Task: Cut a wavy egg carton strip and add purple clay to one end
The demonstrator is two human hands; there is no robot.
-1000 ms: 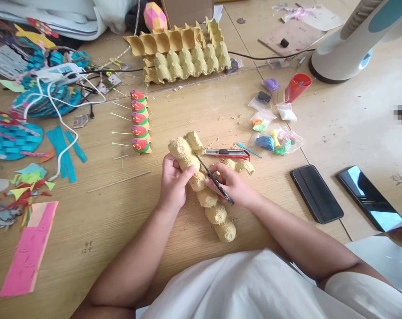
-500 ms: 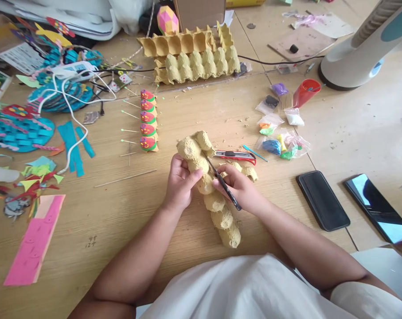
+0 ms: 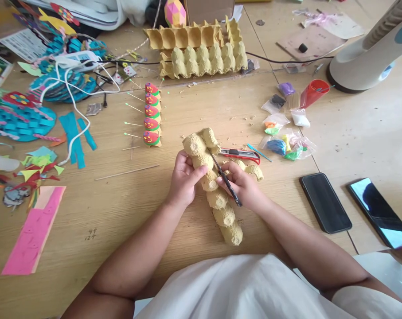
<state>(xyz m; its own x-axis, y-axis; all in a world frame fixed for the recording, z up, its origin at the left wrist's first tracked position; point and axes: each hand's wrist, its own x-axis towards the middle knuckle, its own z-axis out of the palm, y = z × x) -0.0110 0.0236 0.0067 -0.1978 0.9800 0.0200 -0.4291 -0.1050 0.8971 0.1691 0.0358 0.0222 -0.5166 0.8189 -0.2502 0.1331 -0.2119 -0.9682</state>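
Note:
My left hand grips a yellow pulp egg-carton strip from its left side, thumb over one of the cups. The strip runs aslant toward my body, its cups bulging upward. A short side piece is joined at its far end. In my right hand is a slim black cutting tool. Its narrow tip meets the strip between the main row and the side piece; the exact kind of tool is hard to make out. Just beyond my right fingers lies a smaller egg-carton piece, partly hidden.
A red utility knife and a blue stick lie past my right hand. Further off are clay bags, a red cup and egg cartons. Painted caterpillar heads stand left; two phones lie right.
The whole view has shifted slightly, so the table things appear a little to the right and higher. Both hands keep their hold, the tool's tip still at the same joint.

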